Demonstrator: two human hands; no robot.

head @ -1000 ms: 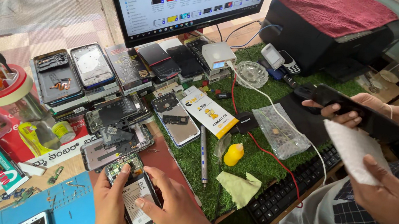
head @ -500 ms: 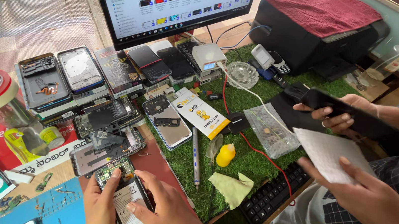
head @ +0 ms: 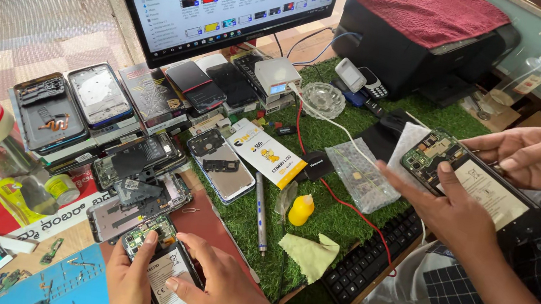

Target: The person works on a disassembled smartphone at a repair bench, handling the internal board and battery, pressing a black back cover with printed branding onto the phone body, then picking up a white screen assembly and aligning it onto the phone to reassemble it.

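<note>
Top centre, the monitor [head: 223,4] glows over a green turf mat [head: 337,221]; the black printer [head: 417,53] under a red towel [head: 429,10] fills the upper right. A keyboard [head: 366,261] slants across the lower middle. Left of centre, stripped phones [head: 97,95] lie in rows. At the bottom, the left hand [head: 130,282] and right hand [head: 224,289] are both clamped on an open phone [head: 165,272], its battery showing. At right, a co-worker's hands [head: 460,211] grip another phone [head: 464,177]. Mid-frame, a yellow bottle [head: 301,210] stands on the turf.
</note>
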